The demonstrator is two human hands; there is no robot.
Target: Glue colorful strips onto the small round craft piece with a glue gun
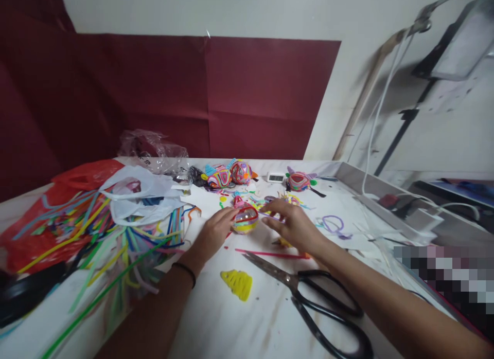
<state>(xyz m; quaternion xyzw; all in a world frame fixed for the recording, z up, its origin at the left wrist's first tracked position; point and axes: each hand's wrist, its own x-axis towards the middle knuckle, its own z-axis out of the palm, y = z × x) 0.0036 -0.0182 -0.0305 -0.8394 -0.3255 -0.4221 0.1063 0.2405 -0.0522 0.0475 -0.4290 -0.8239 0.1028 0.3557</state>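
Observation:
My left hand (218, 228) is closed around the left side of a round ball (245, 219) with red, yellow and pale bands and a shiny surface. A pink tuft (238, 198) sticks up at its top. Just right of the ball, my right hand (289, 220) hovers with thumb and fingers apart, and a thin purple strip shows near its fingertips. Large black-handled scissors (291, 282) lie partly spread below that hand. Closer to me, a yellow ridged triangular piece (238, 284) rests on the table, and a thin red stick (270, 253) lies beyond the scissors' blades.
Bundles of coloured pipe cleaners (131, 246) and plastic bags (135, 189) crowd the left. Finished striped figures (219, 176) stand at the back, another (299, 181) beside a small digital display (275, 178). A purple loop (332, 224) and a white charger (424, 220) are at right.

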